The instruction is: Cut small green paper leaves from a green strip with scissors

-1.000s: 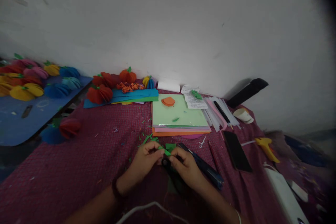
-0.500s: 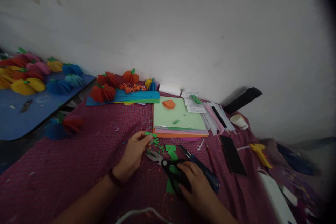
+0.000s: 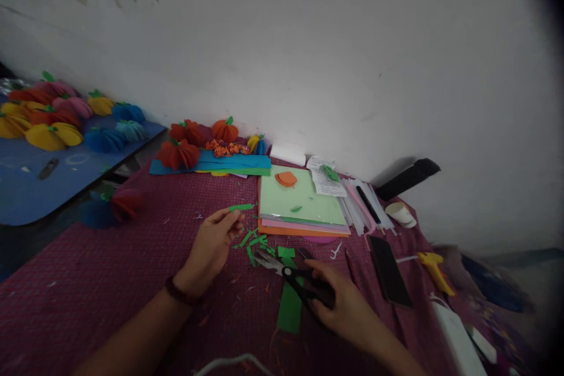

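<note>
Between the thumb and fingers of my left hand [image 3: 215,242] is pinched a narrow strip of green paper [image 3: 240,207]. My right hand [image 3: 341,299] is closed around the black handles of a pair of scissors [image 3: 288,272], whose blades point left and look slightly parted. Small green paper scraps [image 3: 254,241] lie on the cloth by the blade tips. Under the scissors rests a longer green paper strip [image 3: 289,308], partly covered. A utility knife [image 3: 305,254] is mostly hidden behind my right hand.
A stack of coloured paper [image 3: 304,208] lies ahead, with an orange paper piece [image 3: 286,178] on it. Paper pumpkins [image 3: 178,154] stand at the back left and on a blue table [image 3: 39,188]. To the right are a phone [image 3: 390,270] and a yellow glue gun [image 3: 435,272].
My left hand has moved left and up with the green strip, away from the blades. The scissors have shifted slightly right, and more green scraps show on the cloth.
</note>
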The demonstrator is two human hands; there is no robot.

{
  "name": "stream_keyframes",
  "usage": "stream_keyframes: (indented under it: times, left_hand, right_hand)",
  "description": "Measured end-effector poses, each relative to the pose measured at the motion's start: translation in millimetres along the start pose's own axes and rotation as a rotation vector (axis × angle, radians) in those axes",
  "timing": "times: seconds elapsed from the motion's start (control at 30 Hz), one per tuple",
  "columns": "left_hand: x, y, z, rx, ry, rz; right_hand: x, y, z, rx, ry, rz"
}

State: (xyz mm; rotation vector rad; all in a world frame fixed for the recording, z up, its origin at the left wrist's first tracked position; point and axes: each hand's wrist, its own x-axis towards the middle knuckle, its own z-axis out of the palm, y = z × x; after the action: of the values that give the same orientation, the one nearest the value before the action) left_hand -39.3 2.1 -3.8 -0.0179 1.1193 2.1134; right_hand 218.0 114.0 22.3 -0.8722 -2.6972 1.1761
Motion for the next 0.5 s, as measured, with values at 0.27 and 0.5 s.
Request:
stream_keyframes:
  times: [0.27,0.5]
  left_hand:
    - [-1.0,3.3,-0.5,-0.063,0.016,-0.015]
    - [-10.7,-10.5,4.2,-0.02,-0.035,-0.079]
  right_hand:
    - [-7.5,5.4,-10.6,0.76,-0.11,0.019]
    - [1.6,-14.7,30.6,1.15,-0.321,0.008]
